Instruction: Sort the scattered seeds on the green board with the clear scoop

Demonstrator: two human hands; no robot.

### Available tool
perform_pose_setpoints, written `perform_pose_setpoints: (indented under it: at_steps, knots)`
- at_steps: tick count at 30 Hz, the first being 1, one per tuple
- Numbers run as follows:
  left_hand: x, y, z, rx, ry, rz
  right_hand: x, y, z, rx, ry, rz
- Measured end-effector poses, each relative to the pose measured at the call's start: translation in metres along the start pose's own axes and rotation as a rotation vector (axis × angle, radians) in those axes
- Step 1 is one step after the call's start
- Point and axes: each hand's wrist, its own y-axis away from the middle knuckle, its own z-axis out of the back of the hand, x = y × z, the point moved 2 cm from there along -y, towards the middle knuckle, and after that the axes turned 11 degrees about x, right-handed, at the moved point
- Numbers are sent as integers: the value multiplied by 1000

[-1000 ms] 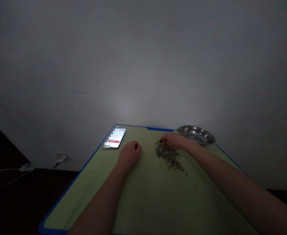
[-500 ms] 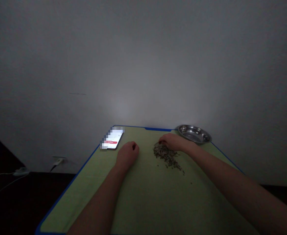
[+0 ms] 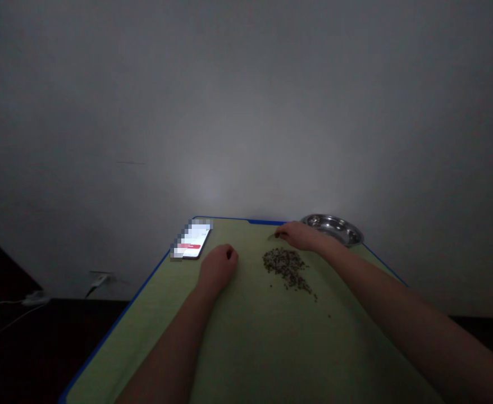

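Your right hand (image 3: 299,234) pinches a thin pale tool (image 3: 271,237), maybe a spoon. Small dark speckled seeds (image 3: 286,265) at its 6 o'clock lie loose, uncontained; shiny round steel bowl (image 3: 342,229) at their 2. Left hand (image 3: 218,267) curled narrow, contents can't tell.

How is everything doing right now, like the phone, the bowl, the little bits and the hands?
Phone: lying flat, screen lit, partly blurred out.
Metal bowl: upright, partly hidden by the right arm.
Little dark bits: loose in a heap, some scattered.
Left hand: loosely curled on the table.
Right hand: fingers closed on a thin thing.
Thin thing: held, too blurry to name.
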Motion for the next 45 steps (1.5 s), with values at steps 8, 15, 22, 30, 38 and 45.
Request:
perform_pose_setpoints:
  at_steps: [8, 15, 22, 30, 38, 45]
  knots:
    - [-1, 0, 1, 15, 2, 16, -33, 10, -7, -41, 28, -189]
    - [-1, 0, 2, 14, 0, 3, -21, 27, -15, -33, 27, -152]
    - [-1, -3, 1, 20, 22, 2, -12, 45, -10, -47, -15, -120]
    - [-3, -2, 4, 30, 18, 13, -49, 89, -8, -108, -231, -141]
    - [-4, -1, 5, 32, 22, 20, -69, 126, -56, 84, -878, -137]
    - [-1, -3, 3, 23, 15, 17, -52, 145, -70, 117, -925, -71]
